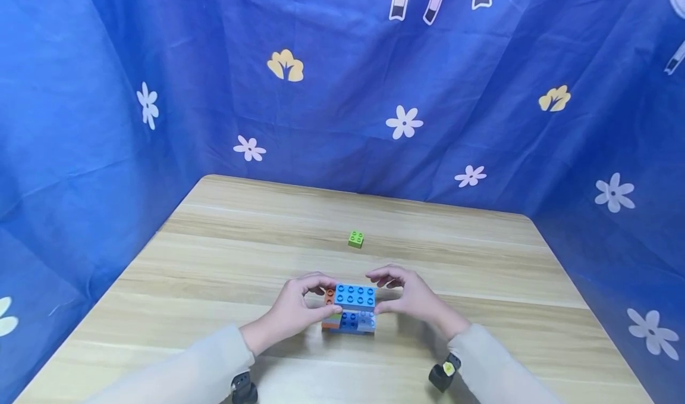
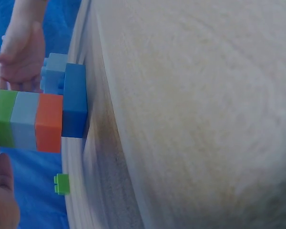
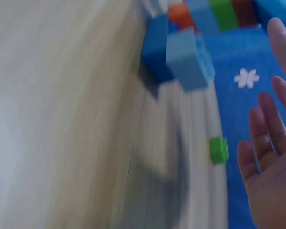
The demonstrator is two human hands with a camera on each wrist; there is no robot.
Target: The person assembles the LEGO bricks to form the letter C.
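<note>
A brick structure stands on the table in front of me. Its base is a dark blue brick point(image 2: 75, 100). From the base's left end rises a column with an orange brick point(image 2: 49, 122), a light blue one, a green brick point(image 2: 2, 118) and a brownish one. A long blue brick point(image 1: 355, 296) lies across the top, and a light blue brick point(image 3: 186, 57) sits on the base's right end. My left hand point(image 1: 297, 306) pinches the upper column between thumb and fingers. Beside the long brick's right end, my right hand point(image 1: 409, 297) is spread, its thumb close to the brick.
A small lime green brick point(image 1: 355, 239) lies farther back on the wooden table point(image 1: 225, 261). Blue cloth point(image 1: 342, 106) with printed flowers hangs behind the table and along both sides. Dark wrist devices point(image 1: 442, 375) sit at both cuffs.
</note>
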